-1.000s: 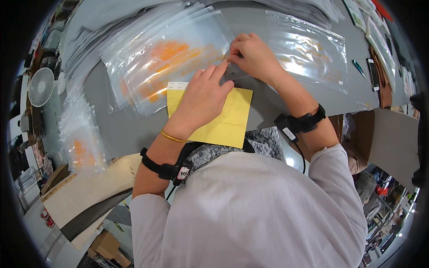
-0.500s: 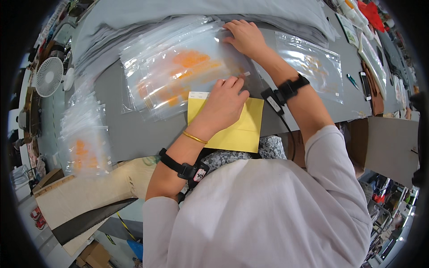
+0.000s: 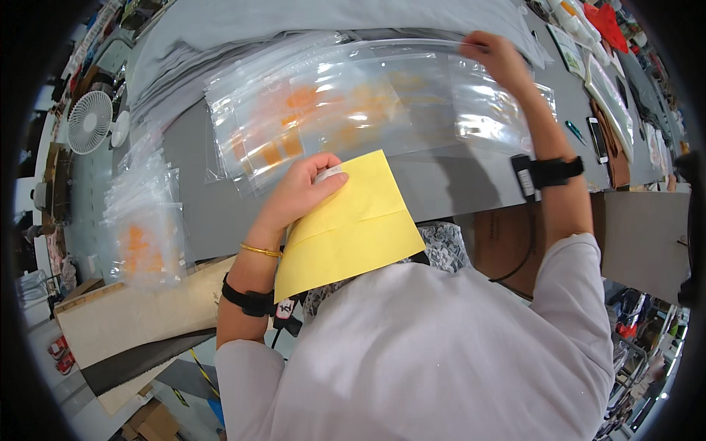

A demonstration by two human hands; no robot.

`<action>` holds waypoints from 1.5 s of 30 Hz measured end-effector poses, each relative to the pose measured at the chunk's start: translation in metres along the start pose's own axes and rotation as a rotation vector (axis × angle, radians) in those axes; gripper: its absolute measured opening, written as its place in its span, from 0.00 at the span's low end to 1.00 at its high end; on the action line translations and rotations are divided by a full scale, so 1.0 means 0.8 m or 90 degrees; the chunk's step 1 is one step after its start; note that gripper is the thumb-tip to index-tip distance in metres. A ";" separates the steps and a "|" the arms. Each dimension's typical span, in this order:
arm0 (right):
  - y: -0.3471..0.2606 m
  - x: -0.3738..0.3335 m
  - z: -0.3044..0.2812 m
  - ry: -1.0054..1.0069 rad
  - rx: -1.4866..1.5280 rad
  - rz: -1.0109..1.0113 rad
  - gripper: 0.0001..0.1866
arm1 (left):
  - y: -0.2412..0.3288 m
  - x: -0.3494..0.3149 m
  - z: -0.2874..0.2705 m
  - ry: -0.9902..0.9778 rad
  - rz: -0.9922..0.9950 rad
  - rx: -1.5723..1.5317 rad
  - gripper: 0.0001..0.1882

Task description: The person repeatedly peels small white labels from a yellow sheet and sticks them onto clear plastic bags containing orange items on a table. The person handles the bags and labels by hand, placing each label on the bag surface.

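Left hand (image 3: 294,192) pinches yellow sheet (image 3: 353,228) at its top corner, thumb over, some fingertips hidden underneath. Right hand (image 3: 504,65) motion-blurred, fingers curled by upper edge of clear bag (image 3: 426,99), can't tell if gripping; right arm stretched forward.

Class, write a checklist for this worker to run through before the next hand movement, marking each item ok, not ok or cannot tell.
1. Left hand holding the yellow sheet: ok.
2. Yellow sheet lying wholly on the table: not ok, it extends past the edge.
3. Right hand gripping a clear bag: cannot tell, motion blurs it.
4. Overlapping bags squared up: not ok, they are fanned out.
5. Phone apart from both hands: ok.
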State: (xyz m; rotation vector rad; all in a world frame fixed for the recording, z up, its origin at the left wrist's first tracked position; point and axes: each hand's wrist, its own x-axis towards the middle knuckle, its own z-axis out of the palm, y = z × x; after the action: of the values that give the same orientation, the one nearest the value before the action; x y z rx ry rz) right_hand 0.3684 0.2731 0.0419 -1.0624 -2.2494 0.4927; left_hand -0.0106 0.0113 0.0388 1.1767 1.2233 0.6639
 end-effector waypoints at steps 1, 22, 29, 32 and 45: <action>0.027 -0.008 -0.026 -0.012 -0.047 0.032 0.13 | 0.001 -0.002 0.001 0.004 0.016 -0.022 0.11; -0.233 -0.163 0.125 0.188 0.025 -0.099 0.10 | 0.038 0.037 0.058 -0.096 -0.054 -0.024 0.14; -0.226 -0.173 0.142 0.163 0.091 -0.009 0.04 | 0.029 0.051 0.051 -0.121 -0.035 0.011 0.13; -0.206 -0.171 0.122 0.161 0.257 0.111 0.03 | 0.016 0.071 0.060 -0.071 0.187 0.285 0.09; -0.079 -0.148 0.103 -0.072 0.174 0.317 0.09 | -0.026 0.056 0.086 -0.043 0.501 0.634 0.08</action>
State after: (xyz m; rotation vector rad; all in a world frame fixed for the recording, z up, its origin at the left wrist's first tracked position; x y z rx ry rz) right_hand 0.3386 0.1352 -0.0273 -1.4737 -1.9224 1.0553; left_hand 0.0622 0.0225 -0.0024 2.5602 1.0079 0.5525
